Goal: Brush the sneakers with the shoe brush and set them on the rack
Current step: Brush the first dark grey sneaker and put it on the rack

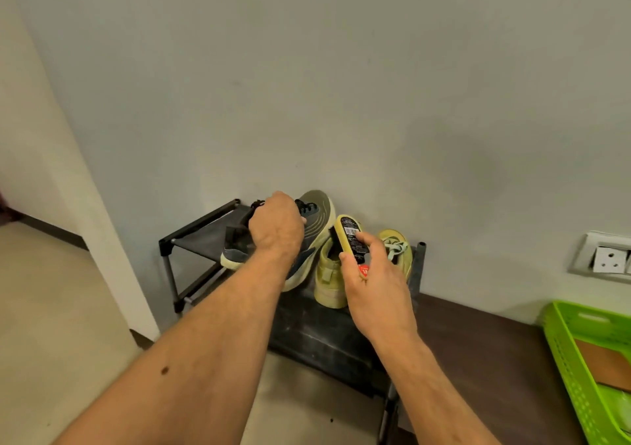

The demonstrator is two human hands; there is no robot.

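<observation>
The grey sneaker (316,219) is held up over the top shelf of the black shoe rack (205,229), tilted with its toe toward the wall and its pale sole edge facing down and left. The left hand (276,224) grips it from above at the laces, fingers curled round the upper. Just to its right, the shoe brush (348,231), a yellow oval block with a black label and a barcode on its back, stands tilted beside the sneaker's side; whether its bristles touch the shoe cannot be told. The right hand (374,280) holds the brush, thumb on its left edge and fingers wrapped round the right. Behind and below the brush, a pair of yellow-green sneakers (329,284) sits on the rack against the grey wall (341,86). Farther right, a wall socket (607,258) is set low in the wall, and a bright green plastic basket (566,352) rests on a dark brown surface (485,338).
</observation>
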